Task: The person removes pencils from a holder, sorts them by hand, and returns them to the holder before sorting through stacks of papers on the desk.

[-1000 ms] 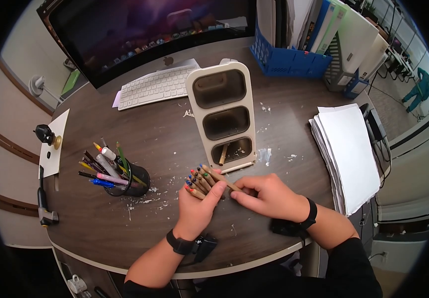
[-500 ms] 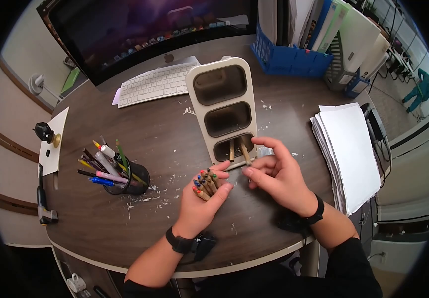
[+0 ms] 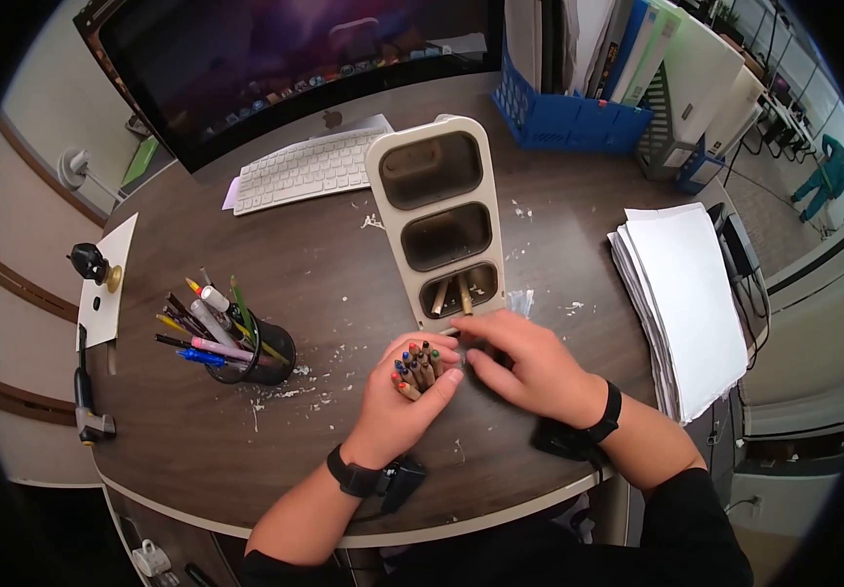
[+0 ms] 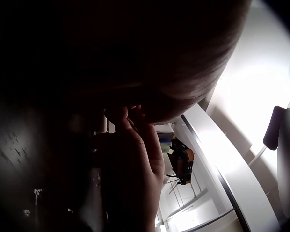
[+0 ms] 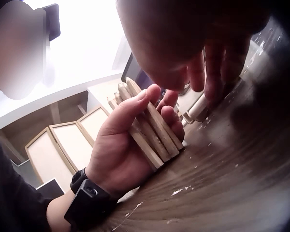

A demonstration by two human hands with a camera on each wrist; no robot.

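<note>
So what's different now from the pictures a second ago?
The right grip carried a wooden pencil forward into the bottom compartment of the desk organizer and let it go, so two are there now instead of one. Then it came back close to the left grip, which still holds its bundle of colored pencils. The mesh pen cup and white keyboard stayed put.

Head view fisheye-bent, wrist views backlit
</note>
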